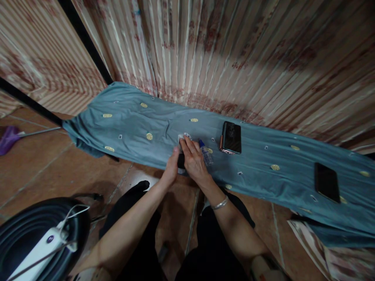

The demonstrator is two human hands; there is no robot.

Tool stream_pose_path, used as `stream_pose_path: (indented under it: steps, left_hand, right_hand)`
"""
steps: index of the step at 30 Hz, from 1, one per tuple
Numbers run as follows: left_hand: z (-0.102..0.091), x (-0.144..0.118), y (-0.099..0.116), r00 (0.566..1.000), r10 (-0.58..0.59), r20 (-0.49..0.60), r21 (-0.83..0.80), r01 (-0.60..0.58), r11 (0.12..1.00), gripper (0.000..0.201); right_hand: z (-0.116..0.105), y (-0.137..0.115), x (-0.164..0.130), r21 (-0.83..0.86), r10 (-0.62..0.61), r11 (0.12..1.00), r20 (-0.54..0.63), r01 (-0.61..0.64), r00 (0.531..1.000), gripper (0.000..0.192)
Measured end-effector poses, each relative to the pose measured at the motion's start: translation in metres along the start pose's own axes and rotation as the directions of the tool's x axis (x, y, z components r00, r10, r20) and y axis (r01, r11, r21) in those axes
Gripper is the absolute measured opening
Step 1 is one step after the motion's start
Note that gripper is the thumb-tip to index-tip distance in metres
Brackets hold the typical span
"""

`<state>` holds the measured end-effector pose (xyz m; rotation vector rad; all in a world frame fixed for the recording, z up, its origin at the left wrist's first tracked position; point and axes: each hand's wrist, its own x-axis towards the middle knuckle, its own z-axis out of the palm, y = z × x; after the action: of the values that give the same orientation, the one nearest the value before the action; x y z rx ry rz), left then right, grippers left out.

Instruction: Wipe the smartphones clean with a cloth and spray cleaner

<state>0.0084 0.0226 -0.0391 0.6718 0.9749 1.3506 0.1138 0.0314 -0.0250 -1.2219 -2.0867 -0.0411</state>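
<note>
on blue cloth (263, 164): two hands (187, 162), two phones (231, 137), one bottle (206, 153)

I see a long blue cloth (263, 156) with little yellow dots spread over a table. A phone in a shiny case (231, 137) lies on it, and a flat black phone (326, 182) lies well apart to the right. A striped curtain (222, 50) hangs behind. On the brown floor (35, 171) sit a black tub (17, 234), a white power strip (43, 246) and a purple broom (10, 136).
</note>
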Motion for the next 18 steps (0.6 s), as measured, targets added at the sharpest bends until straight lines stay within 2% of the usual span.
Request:
stream_pose_path:
  steps: [6, 11, 18]
  left_hand:
    - [0.001, -0.006, 0.006, 0.995, 0.059, 0.08, 0.141, -0.069, 0.988, 0.043]
    - [0.005, -0.011, 0.013, 0.999, 0.016, 0.049, 0.136, -0.023, 0.99, 0.037]
    - [0.005, -0.011, 0.011, 0.993, 0.053, 0.103, 0.143, -0.068, 0.987, 0.048]
  right_hand:
    - [0.0, 0.009, 0.003, 0.006, 0.05, 0.999, 0.025, -0.05, 0.998, 0.059]
    - [0.001, 0.012, 0.004, 0.018, 0.075, 0.997, 0.022, -0.076, 0.997, 0.066]
    - [0.004, 0.014, 0.001, 0.017, 0.097, 0.995, -0.013, -0.097, 0.995, 0.064]
